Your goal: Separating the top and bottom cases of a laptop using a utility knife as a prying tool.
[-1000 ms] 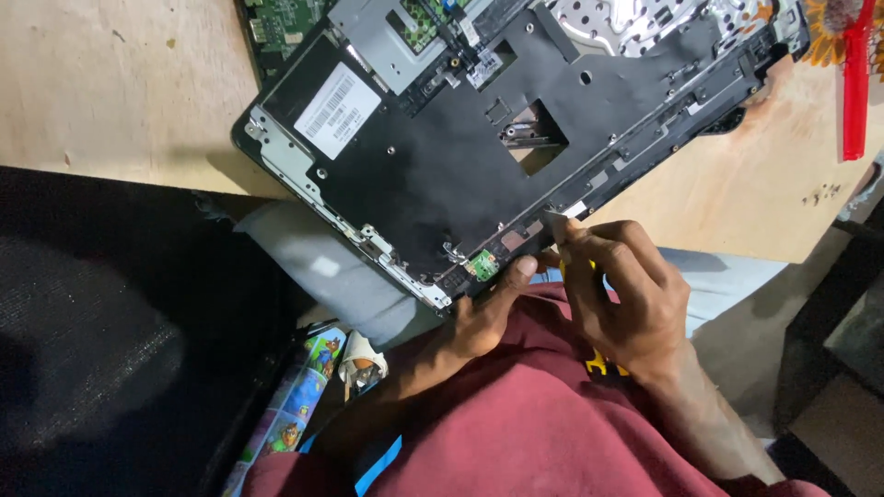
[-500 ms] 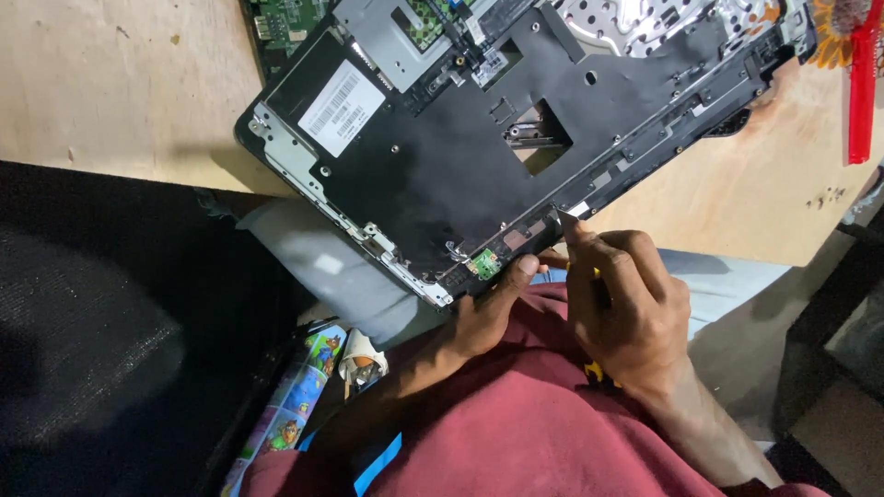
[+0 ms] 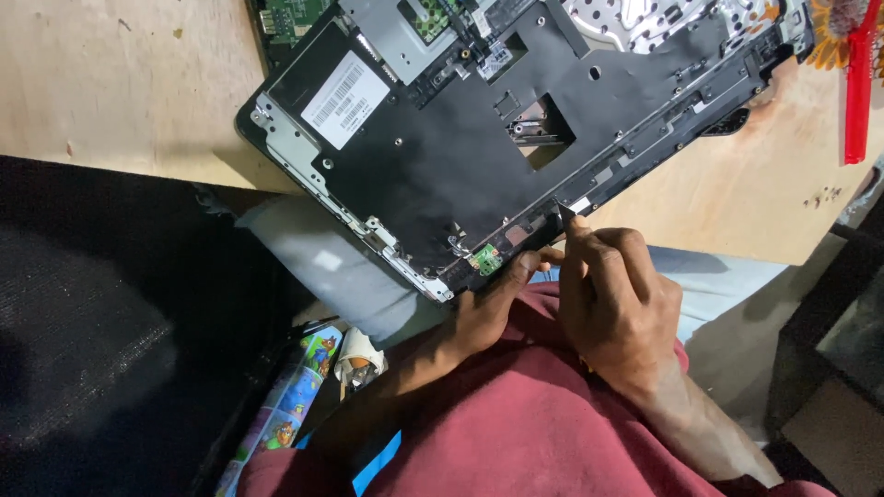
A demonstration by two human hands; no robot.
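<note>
An opened black laptop chassis (image 3: 442,166) lies tilted over the near edge of a wooden table (image 3: 120,92), with a white label (image 3: 345,98) on it. A small green circuit board (image 3: 486,260) sits at its near edge. My left hand (image 3: 488,308) grips that edge from below, thumb beside the green board. My right hand (image 3: 612,294) is closed around a thin screwdriver, mostly hidden in the fist. Its tip touches the chassis rim just right of the board.
A red tool (image 3: 861,83) lies at the table's far right. A grey pad (image 3: 322,267) sticks out under the laptop. Dark fabric (image 3: 92,322) fills the left. A colourful packet (image 3: 295,396) lies beside my maroon shirt (image 3: 516,433).
My right hand has shifted slightly along the chassis rim and a yellow bit of the tool handle no longer shows. My left hand keeps its grip.
</note>
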